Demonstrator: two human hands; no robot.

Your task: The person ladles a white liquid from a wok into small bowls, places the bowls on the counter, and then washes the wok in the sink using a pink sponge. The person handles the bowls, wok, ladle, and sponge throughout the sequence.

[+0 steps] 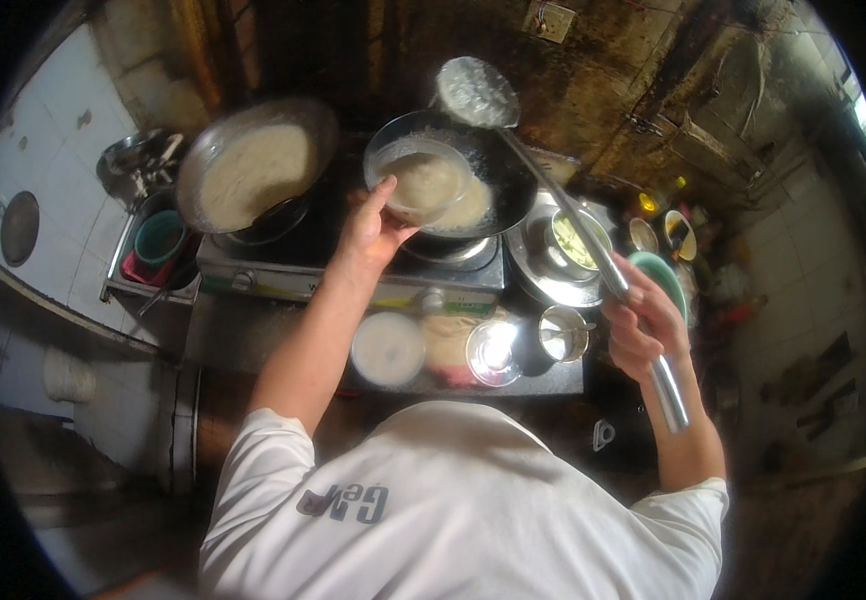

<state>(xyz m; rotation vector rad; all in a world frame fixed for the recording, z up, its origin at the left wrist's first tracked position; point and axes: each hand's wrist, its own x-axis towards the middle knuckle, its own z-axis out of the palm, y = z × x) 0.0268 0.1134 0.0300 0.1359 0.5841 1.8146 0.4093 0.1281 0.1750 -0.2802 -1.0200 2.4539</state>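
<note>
My left hand grips the rim and side of a clear plastic bowl with pale, thick food in it. The bowl is held over a dark wok on the gas stove. Beside the bowl, similar pale food shows in the wok. In my right hand is the metal handle of a long-handled scoop. Its round head is raised above the wok's far rim, its surface pale and mottled; whether it is perforated I cannot tell.
On the left burner a tilted metal wok holds pale liquid. A steel bowl of chopped pale pieces sits right of the stove. In front stand a tub of whitish contents, a clear bowl and a steel cup with a spoon.
</note>
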